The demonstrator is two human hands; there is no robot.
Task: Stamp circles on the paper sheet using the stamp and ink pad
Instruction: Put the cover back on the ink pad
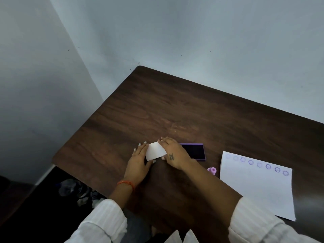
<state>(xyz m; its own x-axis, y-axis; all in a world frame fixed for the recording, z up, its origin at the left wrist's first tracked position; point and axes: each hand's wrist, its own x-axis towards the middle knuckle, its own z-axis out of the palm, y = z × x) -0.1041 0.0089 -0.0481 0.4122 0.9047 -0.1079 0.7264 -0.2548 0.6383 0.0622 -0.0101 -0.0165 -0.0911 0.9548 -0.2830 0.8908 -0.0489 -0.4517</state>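
Office-like room: wooden desk [175, 106], grey walls [175, 32]

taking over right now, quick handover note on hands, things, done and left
Left hand: flat against the white lid.
Right hand: grips the lid's right side.
Ink pad open, right of the hands.
Stamp lies free by the paper sheet.
Done: one row of eight circles along the top edge, some faint.
Left: pick up stamp, ink it, fill the rest.
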